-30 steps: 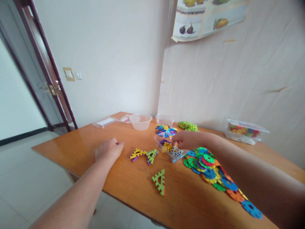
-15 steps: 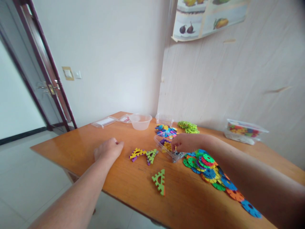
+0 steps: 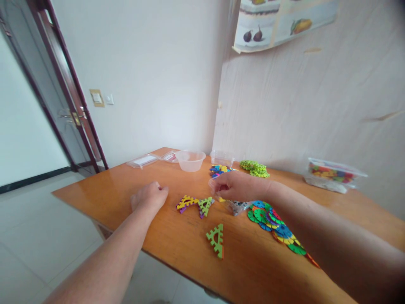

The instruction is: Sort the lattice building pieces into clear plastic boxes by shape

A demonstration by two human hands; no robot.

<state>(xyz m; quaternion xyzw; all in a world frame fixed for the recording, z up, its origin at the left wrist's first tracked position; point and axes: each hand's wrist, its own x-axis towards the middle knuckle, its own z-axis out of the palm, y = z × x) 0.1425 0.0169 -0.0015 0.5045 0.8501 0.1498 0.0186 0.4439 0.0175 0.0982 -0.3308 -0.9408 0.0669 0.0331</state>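
Observation:
My left hand (image 3: 149, 197) rests on the wooden table (image 3: 126, 190) as a loose fist with nothing in it, just left of a yellow and purple toothed triangle (image 3: 187, 203). A green and purple triangle (image 3: 205, 205) joins that one on its right. A separate green triangle (image 3: 217, 238) lies nearer to me. My right hand (image 3: 236, 186) hovers with curled fingers over a small clear tray (image 3: 211, 182) of plastic pieces, and a yellow piece (image 3: 221, 199) shows under the fingertips. I cannot tell whether the fingers hold anything.
A spread of coloured plastic discs (image 3: 272, 221) lies under my right forearm. Behind are a clear bowl (image 3: 190, 160), flat clear lids (image 3: 144, 160), a heap of mixed pieces (image 3: 220, 169), a green heap (image 3: 255, 167) and a lidded box of pieces (image 3: 335, 174). A door stands at the left.
My right hand has slid a little to the left over the tray and now covers most of it. The left hand has stayed in place. The view has shifted slightly.

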